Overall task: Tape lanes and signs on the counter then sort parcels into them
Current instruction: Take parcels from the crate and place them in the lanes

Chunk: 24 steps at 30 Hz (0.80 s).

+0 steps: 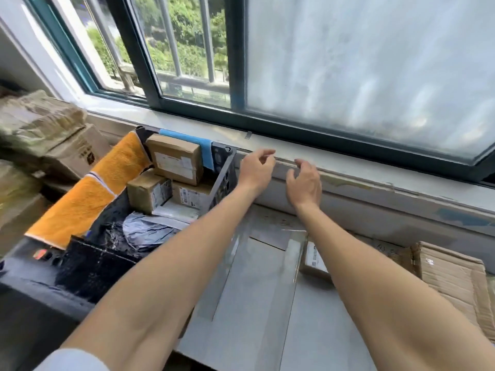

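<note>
Scanning from 9 o'clock: blurred brown cardboard cartons (40, 135) stacked at the far left edge. Beside them, at about 8 o'clock, a dark plastic slotted crate (226, 172) with an orange terry towel (91, 191) draped over its left rim and a blue cloth (203, 148) hung over its far rim. Inside the crate — three small brown cardboard parcels with white labels (175, 162), piled toward the far end, and a crumpled grey plastic mailer bag (146, 231) nearer the camera.

Centre, 12 o'clock: both bare arms reach forward to the front edge of the white window sill (348, 167). Left hand (255, 170) has fingers curled, thumb and fingertips close together at the sill edge; whether anything is pinched between them cannot be told. Right hand (304, 186) is just beside it, fingers bent and loosely spread, tips touching or nearly touching the same edge — grasp likewise unclear. A small grey strip (249, 135) sits on the sill above the left hand.

Below the forearms, the pale grey counter top (254, 330) carries clear glossy tape strips (296, 253) running front to back, forming lanes. At 3 o'clock, one small labelled brown parcel (313, 259) lies on the counter just right of a tape strip, partly behind the right forearm. Further right, a flattened stack of corrugated cardboard (452, 277).
</note>
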Each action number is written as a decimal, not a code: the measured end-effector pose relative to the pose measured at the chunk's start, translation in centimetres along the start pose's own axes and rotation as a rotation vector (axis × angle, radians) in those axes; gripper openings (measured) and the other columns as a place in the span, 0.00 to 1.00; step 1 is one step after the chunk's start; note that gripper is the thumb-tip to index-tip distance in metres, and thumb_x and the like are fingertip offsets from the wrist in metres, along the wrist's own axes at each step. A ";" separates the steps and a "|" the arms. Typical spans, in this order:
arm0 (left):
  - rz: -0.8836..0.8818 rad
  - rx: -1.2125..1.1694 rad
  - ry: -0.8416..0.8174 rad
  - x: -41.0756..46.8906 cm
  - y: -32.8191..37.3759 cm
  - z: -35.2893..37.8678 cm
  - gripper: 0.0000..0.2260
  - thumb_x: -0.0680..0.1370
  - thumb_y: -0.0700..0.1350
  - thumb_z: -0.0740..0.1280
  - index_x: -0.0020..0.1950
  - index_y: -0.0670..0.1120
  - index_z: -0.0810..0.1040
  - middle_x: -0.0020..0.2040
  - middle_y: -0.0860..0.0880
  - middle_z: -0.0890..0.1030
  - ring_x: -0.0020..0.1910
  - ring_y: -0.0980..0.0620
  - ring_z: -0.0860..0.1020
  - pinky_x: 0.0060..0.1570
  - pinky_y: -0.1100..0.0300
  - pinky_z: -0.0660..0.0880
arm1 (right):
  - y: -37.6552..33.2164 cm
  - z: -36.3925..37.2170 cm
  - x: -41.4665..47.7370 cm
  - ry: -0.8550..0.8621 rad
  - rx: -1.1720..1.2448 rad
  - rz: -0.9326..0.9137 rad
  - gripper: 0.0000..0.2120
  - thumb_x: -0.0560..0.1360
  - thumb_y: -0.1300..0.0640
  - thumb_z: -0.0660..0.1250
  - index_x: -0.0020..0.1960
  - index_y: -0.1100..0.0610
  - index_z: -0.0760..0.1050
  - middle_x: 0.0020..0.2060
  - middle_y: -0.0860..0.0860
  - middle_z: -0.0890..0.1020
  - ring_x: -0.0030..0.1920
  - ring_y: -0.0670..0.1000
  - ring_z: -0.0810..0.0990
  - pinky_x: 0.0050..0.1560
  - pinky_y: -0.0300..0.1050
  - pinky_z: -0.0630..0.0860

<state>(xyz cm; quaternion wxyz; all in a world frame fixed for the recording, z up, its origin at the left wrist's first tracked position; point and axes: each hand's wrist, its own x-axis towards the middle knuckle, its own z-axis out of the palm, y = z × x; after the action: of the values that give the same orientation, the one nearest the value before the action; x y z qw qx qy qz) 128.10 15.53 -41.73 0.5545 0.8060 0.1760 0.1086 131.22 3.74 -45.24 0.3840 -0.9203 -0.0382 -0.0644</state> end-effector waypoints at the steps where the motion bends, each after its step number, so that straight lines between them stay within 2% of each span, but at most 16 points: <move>1: 0.013 0.003 0.036 0.5 0.3 -2.2 0.12 0.79 0.44 0.64 0.60 0.47 0.81 0.50 0.53 0.81 0.51 0.56 0.78 0.50 0.66 0.71 | -2.2 0.9 0.1 -0.008 0.008 -0.042 0.18 0.79 0.54 0.60 0.67 0.56 0.72 0.64 0.54 0.76 0.65 0.54 0.73 0.66 0.51 0.69; 3: 0.014 0.031 0.113 1.5 0.3 -6.1 0.12 0.79 0.44 0.64 0.60 0.47 0.81 0.51 0.51 0.82 0.51 0.55 0.78 0.51 0.66 0.71 | -5.9 2.6 -0.1 -0.032 0.039 -0.093 0.18 0.80 0.53 0.59 0.68 0.57 0.72 0.65 0.54 0.76 0.66 0.53 0.72 0.67 0.50 0.68; 6: -0.078 0.045 0.206 2.8 -0.9 -11.6 0.14 0.79 0.45 0.63 0.62 0.46 0.79 0.56 0.47 0.81 0.56 0.50 0.77 0.57 0.60 0.73 | -11.2 5.6 -0.8 -0.092 0.086 -0.139 0.19 0.80 0.54 0.59 0.69 0.57 0.71 0.66 0.55 0.75 0.66 0.54 0.72 0.66 0.48 0.68; 10: -0.177 0.064 0.272 4.3 -3.5 -17.8 0.15 0.79 0.45 0.65 0.65 0.44 0.78 0.61 0.45 0.80 0.60 0.48 0.77 0.54 0.65 0.69 | -16.9 9.6 -2.0 -0.170 0.085 -0.199 0.19 0.79 0.56 0.60 0.69 0.58 0.71 0.65 0.56 0.75 0.64 0.55 0.73 0.64 0.48 0.69; 12: -0.220 0.082 0.294 4.8 -5.1 -20.5 0.15 0.79 0.45 0.64 0.64 0.43 0.78 0.62 0.45 0.80 0.61 0.47 0.76 0.57 0.63 0.70 | -18.9 11.6 -2.5 -0.232 0.061 -0.228 0.19 0.79 0.56 0.60 0.69 0.58 0.70 0.64 0.56 0.76 0.63 0.56 0.74 0.64 0.51 0.71; 17: -0.290 0.066 0.327 5.6 -9.0 -24.4 0.14 0.78 0.43 0.64 0.61 0.42 0.80 0.62 0.43 0.80 0.61 0.44 0.77 0.58 0.60 0.70 | -21.4 16.0 -2.7 -0.380 -0.190 -0.298 0.23 0.79 0.54 0.60 0.73 0.57 0.66 0.68 0.56 0.73 0.67 0.58 0.71 0.65 0.54 0.71; 20: -0.338 0.043 0.298 6.3 -11.0 -25.1 0.17 0.78 0.45 0.65 0.66 0.43 0.78 0.64 0.43 0.78 0.64 0.44 0.75 0.65 0.55 0.71 | -22.0 18.1 -2.4 -0.414 -0.254 -0.311 0.23 0.78 0.54 0.63 0.71 0.57 0.67 0.68 0.56 0.73 0.68 0.58 0.70 0.66 0.54 0.71; 22: -0.370 0.017 0.279 6.6 -12.2 -25.4 0.18 0.77 0.45 0.65 0.67 0.43 0.77 0.64 0.43 0.78 0.64 0.43 0.76 0.65 0.51 0.72 | -22.2 19.5 -2.1 -0.416 -0.322 -0.323 0.22 0.77 0.53 0.64 0.70 0.57 0.68 0.67 0.56 0.72 0.69 0.58 0.68 0.66 0.55 0.70; 24: -0.387 0.009 0.274 6.8 -13.2 -25.6 0.18 0.77 0.45 0.66 0.66 0.43 0.78 0.63 0.43 0.79 0.63 0.44 0.76 0.63 0.52 0.73 | -22.1 20.5 -1.9 -0.440 -0.439 -0.331 0.24 0.77 0.52 0.65 0.71 0.56 0.66 0.69 0.57 0.69 0.71 0.59 0.65 0.69 0.57 0.67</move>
<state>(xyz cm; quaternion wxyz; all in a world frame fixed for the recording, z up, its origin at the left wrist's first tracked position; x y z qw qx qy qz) 122.68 44.40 -44.93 0.5325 0.7375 0.4012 0.1079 128.49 33.83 -44.29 0.1438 -0.9541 -0.2540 0.0675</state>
